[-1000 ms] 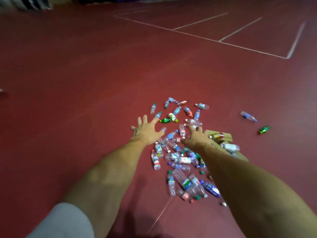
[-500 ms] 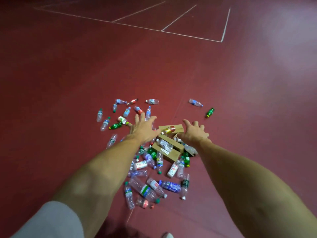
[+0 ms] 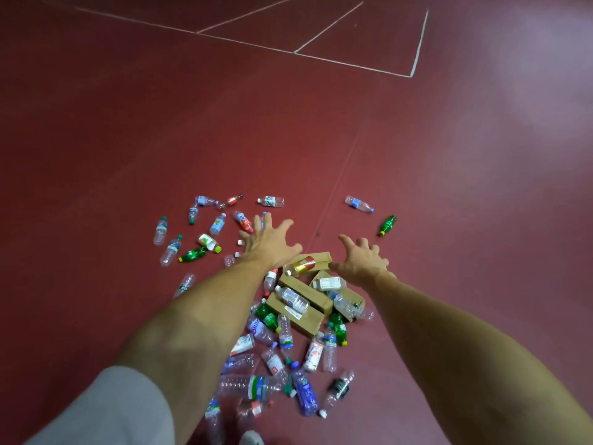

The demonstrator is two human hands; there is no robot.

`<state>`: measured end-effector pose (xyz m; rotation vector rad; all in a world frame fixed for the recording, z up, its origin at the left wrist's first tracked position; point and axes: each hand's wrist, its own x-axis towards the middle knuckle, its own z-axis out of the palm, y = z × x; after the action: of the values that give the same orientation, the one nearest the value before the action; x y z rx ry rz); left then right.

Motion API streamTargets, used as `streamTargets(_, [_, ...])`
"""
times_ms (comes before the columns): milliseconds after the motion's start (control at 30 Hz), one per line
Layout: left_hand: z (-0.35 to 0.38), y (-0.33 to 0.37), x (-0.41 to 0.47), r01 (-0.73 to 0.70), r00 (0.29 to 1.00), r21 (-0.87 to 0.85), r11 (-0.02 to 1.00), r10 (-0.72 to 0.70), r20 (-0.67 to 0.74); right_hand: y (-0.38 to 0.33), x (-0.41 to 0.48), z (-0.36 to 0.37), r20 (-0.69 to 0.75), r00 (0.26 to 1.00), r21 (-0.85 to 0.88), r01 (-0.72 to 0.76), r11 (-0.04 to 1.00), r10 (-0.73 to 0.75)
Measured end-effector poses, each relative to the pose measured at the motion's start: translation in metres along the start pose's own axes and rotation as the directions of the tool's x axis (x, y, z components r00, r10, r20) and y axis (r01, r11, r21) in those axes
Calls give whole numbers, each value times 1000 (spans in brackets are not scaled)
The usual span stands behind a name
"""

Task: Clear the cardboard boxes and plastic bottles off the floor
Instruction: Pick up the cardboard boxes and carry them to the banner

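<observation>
1. Hands first: our left hand (image 3: 268, 242) and right hand (image 3: 361, 260) hang apart at the middle of the frame, fingers spread wide, gripping nothing.
2. The brown, oblong cardboard boxes (image 3: 309, 321) lie just below and between both hands, at centre frame. Several clear plastic bottles (image 3: 253, 385) rest across them, and many more are scattered at lower centre and centre left.
3. We judge the step in hand to be a reach down for the boxes. We should take 1 box by its long edges with both hands and tilt it gently, so the bottles on top slide off rather than roll away.
4. The upper edges of the boxes look free for fingers. The lower edges are crowded by bottles touching them.
5. The dark red floor (image 3: 128, 139) is open across the upper half and both sides, giving us room to carry things off.
6. 2 strays lie well apart at centre right: a green plastic bottle (image 3: 387, 224) and a clear, blue-labelled bottle (image 3: 359, 203).
7. Bottles reach the bottom edge near our feet, so we should step with care.
</observation>
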<state>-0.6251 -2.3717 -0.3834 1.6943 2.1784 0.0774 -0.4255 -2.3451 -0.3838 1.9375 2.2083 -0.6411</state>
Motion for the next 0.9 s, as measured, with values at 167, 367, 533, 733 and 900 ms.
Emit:
streamTargets(167, [-4, 22, 61, 50, 999, 5, 999, -49, -8, 17, 68, -21, 15, 999, -17, 47, 999, -46])
streamTargets(367, [17, 72, 122, 160, 986, -50, 986, -162, -40, 48, 174, -52, 58, 980, -77, 192, 978, -188])
streamTargets(533, [35, 110, 138, 367, 930, -83, 927, -368, 2, 66, 228, -76, 169, 939, -112, 320, 941, -300])
streamTargets(733, [25, 135, 151, 485, 867, -142, 863, -495, -50, 64, 262, -95, 203, 885, -141, 451, 881, -420])
streamTargets(900, [22, 132, 155, 521, 835, -184, 833, -543, -90, 49, 273, -92, 246, 847, -139, 512, 848, -471])
